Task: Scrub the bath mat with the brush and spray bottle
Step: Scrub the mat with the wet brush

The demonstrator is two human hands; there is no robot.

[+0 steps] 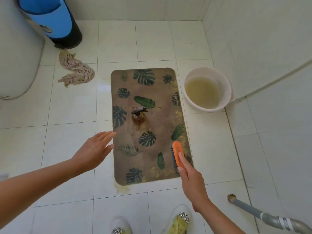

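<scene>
A brown bath mat (pixel 148 125) printed with dark green leaves lies flat on the white tiled floor (pixel 70 141), its long side running away from the person. A spray bottle (pixel 139 118) with a dark trigger head stands upright on the mat, a little left of its middle. The right hand (pixel 190 179) grips an orange scrub brush (pixel 177 154) by its near end, the dark bristles facing left, over the mat's near right edge; whether the bristles touch the mat cannot be told. The left hand (pixel 96 149) is spread wide and holds nothing, fingers pointing toward the mat's left edge, just beside it. A pale basin (pixel 224 88) of cloudy yellowish water sits just right of the mat's far corner. A crumpled pinkish rag (pixel 76 70) lies well to the left, near a blue and black cylinder (pixel 55 21). A grey pipe (pixel 263 215) runs along the floor at lower right.
</scene>
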